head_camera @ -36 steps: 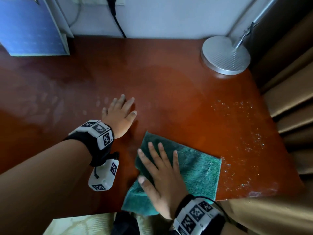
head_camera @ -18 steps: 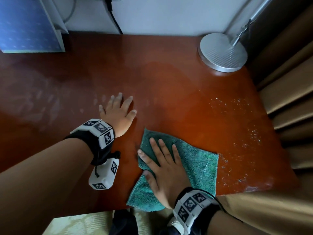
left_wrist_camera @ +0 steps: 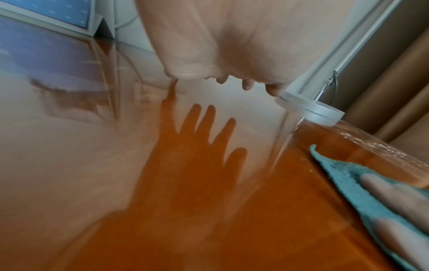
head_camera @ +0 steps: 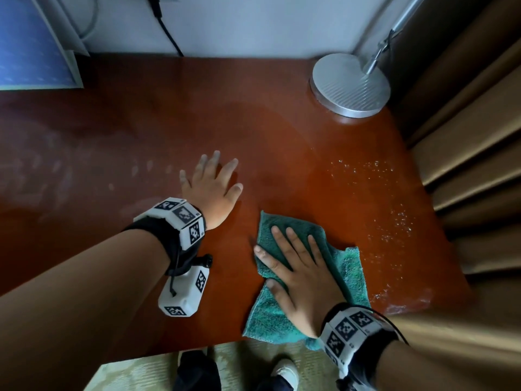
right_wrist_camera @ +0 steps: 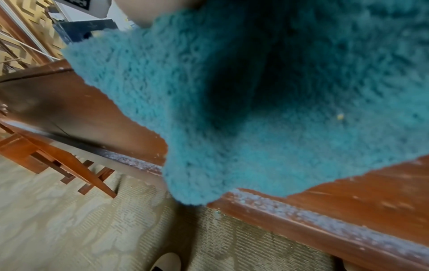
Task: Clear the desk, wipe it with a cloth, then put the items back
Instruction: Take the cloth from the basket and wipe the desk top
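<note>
- Head view: the cloth (head_camera: 348,275) lies on the desk (head_camera: 282,131), well apart from the lamp (head_camera: 349,86) and on my side of it. Its near end hangs over the front edge.
- My right hand (head_camera: 301,280) lies flat on the cloth with the fingers straight and a little spread. It presses and grips nothing.
- My left hand (head_camera: 211,190) is also flat and open on the bare wood, left of the lamp and nearer to me. I judge that it only braces me.
- White specks (head_camera: 394,215) lie between the lamp and the cloth, so I think the wiping is not finished there.
- Left wrist view: the palm (left_wrist_camera: 220,45) hovers close over the glossy wood and its fingers hold nothing. The cloth (left_wrist_camera: 343,176) shows on my side of the lamp (left_wrist_camera: 311,108), with straight fingers (left_wrist_camera: 394,190) on top.
- Right wrist view: the cloth (right_wrist_camera: 255,91) fills the picture and one soft corner droops past the desk edge (right_wrist_camera: 301,216). The hand itself I almost cannot see here.
- Handling, as I judge it: the cloth is light, soft terry and it bunches easily. A flat palm in the middle should drag it well. To lift it, I would pinch the hanging corner. The wood looks slippery.
</note>
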A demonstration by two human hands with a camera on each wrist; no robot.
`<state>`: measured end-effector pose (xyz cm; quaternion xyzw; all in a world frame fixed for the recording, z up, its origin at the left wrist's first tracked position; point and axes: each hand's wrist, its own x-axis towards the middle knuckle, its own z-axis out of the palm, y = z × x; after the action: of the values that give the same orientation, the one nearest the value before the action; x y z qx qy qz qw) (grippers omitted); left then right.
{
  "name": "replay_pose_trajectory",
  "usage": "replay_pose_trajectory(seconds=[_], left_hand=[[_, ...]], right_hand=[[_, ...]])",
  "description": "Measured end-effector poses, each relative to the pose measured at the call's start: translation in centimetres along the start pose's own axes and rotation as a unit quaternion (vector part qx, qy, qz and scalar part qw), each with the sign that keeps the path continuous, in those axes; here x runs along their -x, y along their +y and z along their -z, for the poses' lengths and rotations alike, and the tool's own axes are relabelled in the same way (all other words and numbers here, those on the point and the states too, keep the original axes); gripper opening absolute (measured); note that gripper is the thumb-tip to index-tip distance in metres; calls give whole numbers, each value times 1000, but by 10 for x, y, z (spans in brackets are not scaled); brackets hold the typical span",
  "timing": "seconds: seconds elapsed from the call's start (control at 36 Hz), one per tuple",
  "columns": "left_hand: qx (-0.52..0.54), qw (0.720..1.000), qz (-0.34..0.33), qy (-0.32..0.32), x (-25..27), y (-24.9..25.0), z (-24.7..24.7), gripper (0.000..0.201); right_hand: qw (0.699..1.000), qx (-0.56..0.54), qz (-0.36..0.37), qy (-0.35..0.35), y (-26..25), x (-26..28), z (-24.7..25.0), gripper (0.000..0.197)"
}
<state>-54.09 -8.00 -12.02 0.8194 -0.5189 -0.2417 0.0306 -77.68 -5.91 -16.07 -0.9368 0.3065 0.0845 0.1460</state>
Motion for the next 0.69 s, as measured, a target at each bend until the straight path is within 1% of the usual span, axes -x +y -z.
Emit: replay_pose_trajectory(seconds=[0.11, 0.36, 0.44, 0.53, 0.69], left_hand=[[-2, 1000, -8, 4, -3, 10, -6, 53], [-18, 1000, -20, -16, -11, 33, -12, 55], [-28, 999, -17, -41, -14, 38, -17, 59], [-45, 996, 2, -73, -17, 41, -24, 61], [-79, 992, 13, -96, -20, 40, -31, 66]], right_hand=[[1000, 10, 2, 2, 12, 5, 2, 54], [1000, 15, 23, -2, 38, 11, 6, 52], [999, 22, 30, -4, 45, 12, 8, 52], [999, 24, 42, -4, 53, 14, 11, 53], [996, 44, 69, -22, 73, 16, 18, 55]])
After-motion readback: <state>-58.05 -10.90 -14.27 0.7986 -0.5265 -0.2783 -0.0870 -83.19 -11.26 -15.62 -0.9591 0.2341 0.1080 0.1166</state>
